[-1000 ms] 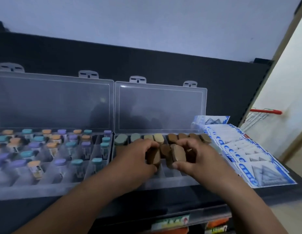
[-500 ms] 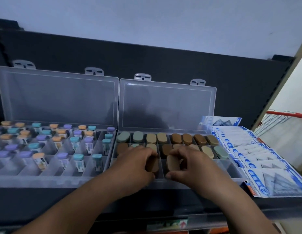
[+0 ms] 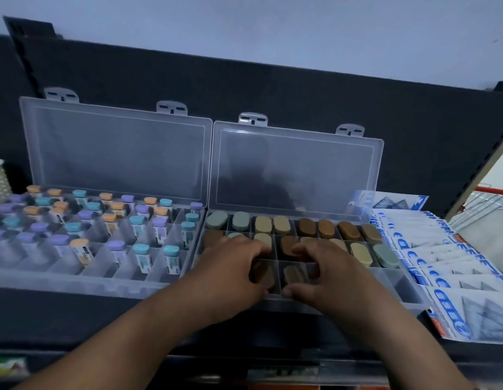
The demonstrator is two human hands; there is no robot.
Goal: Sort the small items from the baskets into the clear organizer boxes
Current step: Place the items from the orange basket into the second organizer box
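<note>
Box (image 3: 399,291): back rows look full, front row barely begun; my left grip (image 3: 230,268) pinches a brown case (image 3: 265,275), right grip (image 3: 329,274) an olive case (image 3: 293,274).

Both hands work in the front row of the right organizer box (image 3: 399,289), which stands with its lid upright near the shelf's (image 3: 61,319) front edge. The left hand (image 3: 230,274) curls round a dark brown piece (image 3: 265,274). The right hand (image 3: 331,274) pinches an olive-brown piece (image 3: 293,274) in the neighbouring compartment. Capped vials (image 3: 140,251) stand in the left organizer box (image 3: 75,280), and blue-and-white packets (image 3: 469,282) lie toward the shelf's right end.
</note>
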